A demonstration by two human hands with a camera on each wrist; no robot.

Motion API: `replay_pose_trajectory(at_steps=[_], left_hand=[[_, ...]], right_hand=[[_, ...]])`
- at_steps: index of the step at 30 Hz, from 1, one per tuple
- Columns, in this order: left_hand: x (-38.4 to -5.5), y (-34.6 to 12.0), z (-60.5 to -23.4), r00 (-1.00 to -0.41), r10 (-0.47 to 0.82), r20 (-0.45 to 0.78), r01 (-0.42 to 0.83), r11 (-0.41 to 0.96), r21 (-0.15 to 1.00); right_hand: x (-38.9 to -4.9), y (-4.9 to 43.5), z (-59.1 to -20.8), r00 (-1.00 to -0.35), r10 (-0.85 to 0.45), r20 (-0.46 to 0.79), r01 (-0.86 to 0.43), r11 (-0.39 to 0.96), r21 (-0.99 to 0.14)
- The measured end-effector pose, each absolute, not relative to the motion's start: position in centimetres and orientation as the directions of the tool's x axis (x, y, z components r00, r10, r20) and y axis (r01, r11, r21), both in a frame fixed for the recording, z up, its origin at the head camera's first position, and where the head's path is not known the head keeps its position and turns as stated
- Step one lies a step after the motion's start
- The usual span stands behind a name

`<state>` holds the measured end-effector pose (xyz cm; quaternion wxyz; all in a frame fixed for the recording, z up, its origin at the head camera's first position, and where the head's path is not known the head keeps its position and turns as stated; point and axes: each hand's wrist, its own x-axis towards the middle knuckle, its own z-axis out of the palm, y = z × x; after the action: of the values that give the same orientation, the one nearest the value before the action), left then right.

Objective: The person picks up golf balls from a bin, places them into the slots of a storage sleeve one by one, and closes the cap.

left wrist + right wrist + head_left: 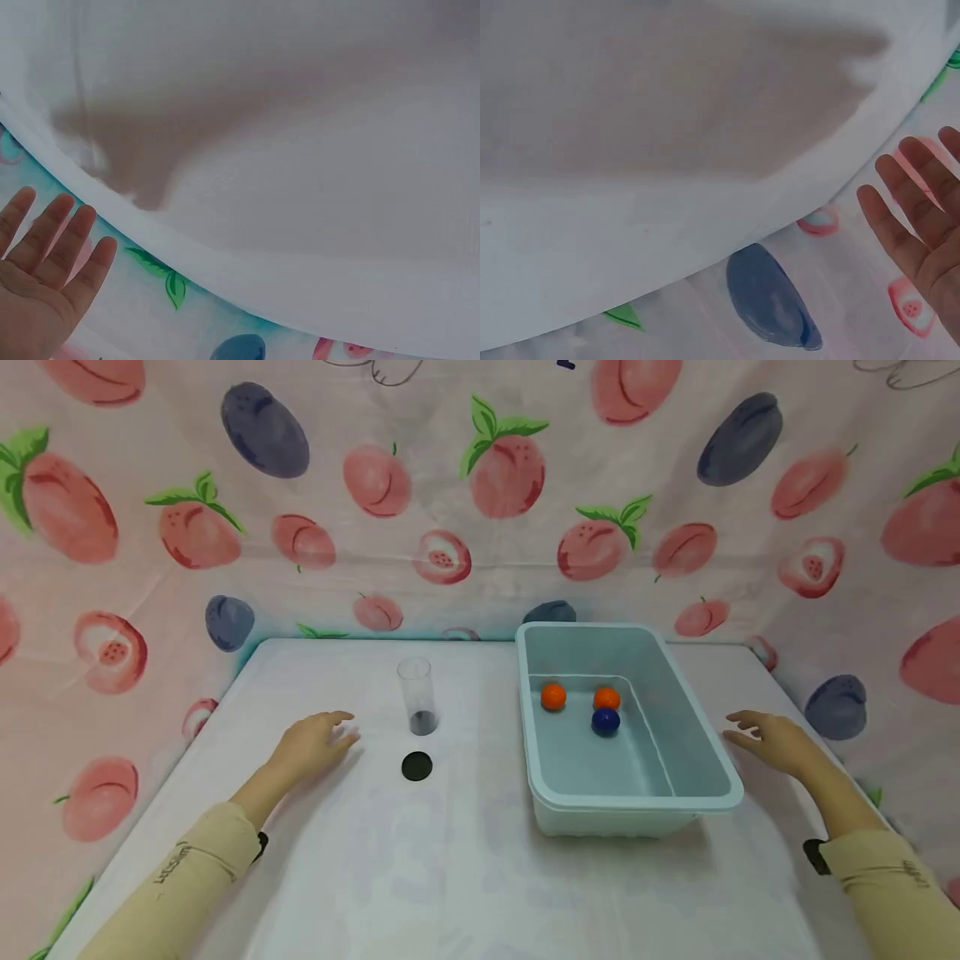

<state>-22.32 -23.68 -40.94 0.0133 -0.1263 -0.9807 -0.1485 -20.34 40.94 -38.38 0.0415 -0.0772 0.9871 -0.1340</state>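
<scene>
My left hand hovers over the table's left side with its fingers loosely extended, holding nothing. To its right stands a clear, tall cup with a grey base. In front of that cup lies a flat black disc. On the right, a pale blue plastic tub holds two orange balls and a dark blue ball. My right hand is just outside the tub's right wall, fingers relaxed and nothing in them. Both wrist views show spread fingers above the white surface.
The white table reaches back to a fruit-printed curtain, which also hangs along both sides. The tub's raised walls stand between the cup and my right hand.
</scene>
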Motion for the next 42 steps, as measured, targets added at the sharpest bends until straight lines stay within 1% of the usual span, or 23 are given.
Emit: replay_pose_trajectory(at_steps=[11,20,30,35,42], left_hand=[[-22.8,-23.0,-40.5,-0.974,0.221,0.042,0.218,0.884,0.413],[-23.4,-22.4,-40.2,-0.971,0.232,0.063,0.227,0.797,0.56],[-23.4,-21.4,-39.9,-0.974,0.213,0.076,0.212,0.747,0.63],[-23.8,-20.8,-39.8,-0.976,0.204,0.069,0.194,0.691,0.696],[-24.3,-19.8,-39.6,-0.982,0.181,0.049,0.15,0.606,0.781]], right_hand=[[-20.2,40.3,-35.9,-0.987,-0.156,-0.027,-0.132,0.904,-0.406],[-19.9,38.2,-33.5,-0.991,-0.132,-0.007,-0.106,0.828,-0.55],[-20.2,36.1,-29.9,-0.99,-0.143,-0.007,-0.113,0.809,-0.577],[-20.4,35.4,-28.5,-0.99,-0.142,-0.007,-0.11,0.797,-0.594],[-20.8,33.7,-27.3,-0.988,-0.146,-0.06,-0.073,0.762,-0.643]])
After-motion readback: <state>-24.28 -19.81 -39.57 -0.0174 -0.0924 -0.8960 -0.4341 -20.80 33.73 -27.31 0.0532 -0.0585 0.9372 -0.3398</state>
